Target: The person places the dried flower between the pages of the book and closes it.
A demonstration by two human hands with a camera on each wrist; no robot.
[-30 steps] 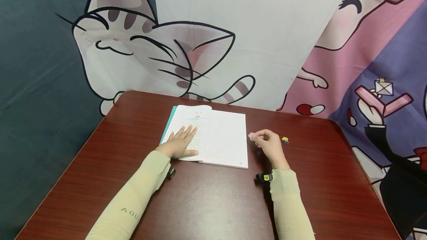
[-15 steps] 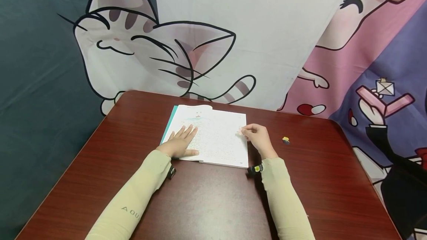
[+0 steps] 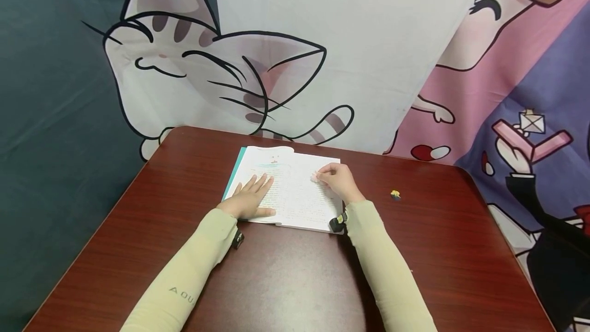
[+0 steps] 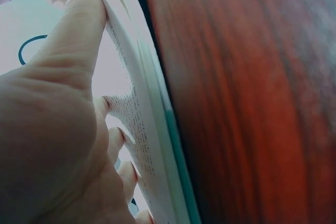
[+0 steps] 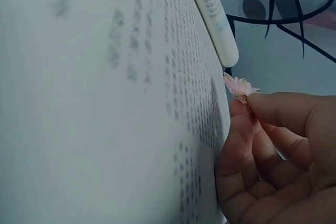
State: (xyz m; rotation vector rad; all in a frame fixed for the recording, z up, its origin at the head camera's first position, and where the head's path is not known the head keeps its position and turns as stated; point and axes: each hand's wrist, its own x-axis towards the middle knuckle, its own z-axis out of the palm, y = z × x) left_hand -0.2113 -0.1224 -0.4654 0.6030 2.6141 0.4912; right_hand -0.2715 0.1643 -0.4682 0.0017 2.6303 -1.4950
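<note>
An open book [image 3: 306,204] with printed pages and a teal cover edge lies on the dark red table. My left hand [image 3: 246,203] rests on its left page with fingers spread straight; the left wrist view shows the thumb [image 4: 79,30] and fingertips on the paper. Over the right page, my right hand [image 3: 340,181] pinches a small pale pink flower [image 5: 240,86] between thumb and index finger, petals pointing away from the palm. In the head view that flower shows small at the fingertips. The other right fingers are curled close to the page.
A small yellow and dark-blue piece [image 3: 395,195], perhaps a tiny flower, lies on the table [image 3: 442,219] right of the book. Behind the table's far edge hangs a cloth [image 3: 369,55] printed with cartoon figures.
My right hand has moved left with the pink flower, from the table beside the book to above the right page. The left hand stays in place.
</note>
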